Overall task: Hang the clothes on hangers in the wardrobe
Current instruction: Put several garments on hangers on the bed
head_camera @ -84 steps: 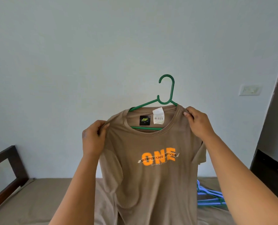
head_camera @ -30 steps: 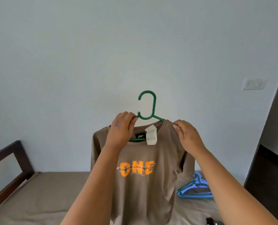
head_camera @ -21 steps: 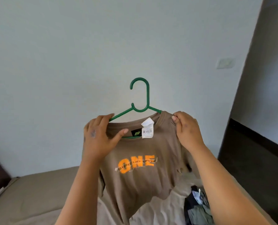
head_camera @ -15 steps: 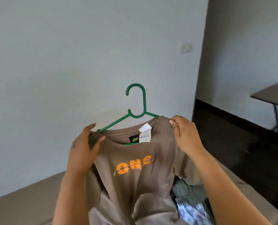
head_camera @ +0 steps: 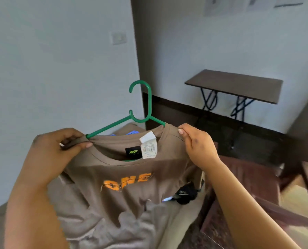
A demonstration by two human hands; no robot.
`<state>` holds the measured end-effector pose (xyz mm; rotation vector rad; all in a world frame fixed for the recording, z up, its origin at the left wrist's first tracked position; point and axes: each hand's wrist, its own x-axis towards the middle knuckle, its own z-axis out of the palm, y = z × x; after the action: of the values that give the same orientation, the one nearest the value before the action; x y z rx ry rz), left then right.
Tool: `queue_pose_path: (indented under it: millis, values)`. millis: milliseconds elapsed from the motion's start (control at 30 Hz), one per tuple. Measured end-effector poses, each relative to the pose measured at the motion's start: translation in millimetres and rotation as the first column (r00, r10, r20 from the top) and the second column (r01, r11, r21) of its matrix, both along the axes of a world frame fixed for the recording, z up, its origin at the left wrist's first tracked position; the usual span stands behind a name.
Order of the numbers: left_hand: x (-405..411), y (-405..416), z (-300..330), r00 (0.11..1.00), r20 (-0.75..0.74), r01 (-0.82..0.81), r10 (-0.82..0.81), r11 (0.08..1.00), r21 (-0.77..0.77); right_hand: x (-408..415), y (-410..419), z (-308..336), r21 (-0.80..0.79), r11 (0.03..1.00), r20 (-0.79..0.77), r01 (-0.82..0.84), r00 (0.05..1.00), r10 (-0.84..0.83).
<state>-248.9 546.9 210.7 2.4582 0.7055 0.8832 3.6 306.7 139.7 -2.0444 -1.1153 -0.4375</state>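
1. A brown shirt (head_camera: 124, 191) is held up on a green hanger (head_camera: 146, 112), above the bed (head_camera: 183, 218).
2. Its left shoulder is pinched by the left hand (head_camera: 54, 153), fingers curled on the cloth.
3. Its right shoulder is gripped by the right hand (head_camera: 198, 146), fingers clamped on the fabric.

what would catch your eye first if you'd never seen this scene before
A brown t-shirt with orange lettering fills the centre, threaded on a green hanger whose hook stands above the collar. The left hand and right hand each grip a shoulder. Behind, at right, a dark table stands against the wall.
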Motion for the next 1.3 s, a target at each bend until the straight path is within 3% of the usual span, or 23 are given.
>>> queue_pose_path:
  millis: [133, 267, 400, 600, 767, 933, 1000, 1133, 1300]
  values:
    - [9.8, -90.7, -1.7, 0.977, 0.157, 0.148, -0.142, 0.989, -0.028, -15.1, -116.6, 12.2, 0.116, 0.988, -0.048, 0.105, 0.994, -0.1]
    - [35.0, -203.2, -16.5, 0.911, 0.206, 0.366, -0.357, 0.931, -0.008, -21.4, -259.7, 29.8, 0.002, 0.97, -0.188, 0.245, 0.952, -0.24]
    - [77.3, -299.2, -17.1, 0.814, 0.226, 0.547, -0.535, 0.837, 0.012, -38.3, -386.5, 53.7, 0.047, 0.9, -0.273, 0.433, 0.873, -0.405]
    - [147.4, -426.8, -15.6, 0.773, 0.259, 0.602, -0.579, 0.798, -0.015, -39.2, -515.4, 58.4, 0.01, 0.836, 0.151, 0.548, 0.826, -0.543]
    - [218.6, -509.6, -7.3, 0.743, 0.165, 0.645, -0.648, 0.76, 0.077, 31.5, -605.3, 47.9, 0.136, 0.817, 0.22, 0.56, 0.787, -0.576]
    - [307.9, -591.6, -5.6, 0.714, 0.116, 0.684, -0.691, 0.723, 0.097, 121.6, -683.5, 49.0, 0.075, 0.76, 0.184, 0.646, 0.74, -0.647]
    - [352.1, -622.2, -2.4, 0.713, 0.13, 0.688, -0.689, 0.724, 0.06, 163.2, -709.3, 51.9, 0.042, 0.72, 0.211, 0.693, 0.698, -0.684]
    - [449.1, -685.1, 22.0, 0.727, 0.143, 0.679, -0.671, 0.734, -0.003, 250.3, -759.2, 69.8, -0.002, 0.538, 0.267, 0.843, 0.519, -0.812]
    - [567.7, -762.7, 58.4, 0.702, 0.211, 0.689, -0.68, 0.724, 0.038, 359.0, -825.7, 110.8, 0.06, 0.534, 0.191, 0.843, 0.516, -0.835]
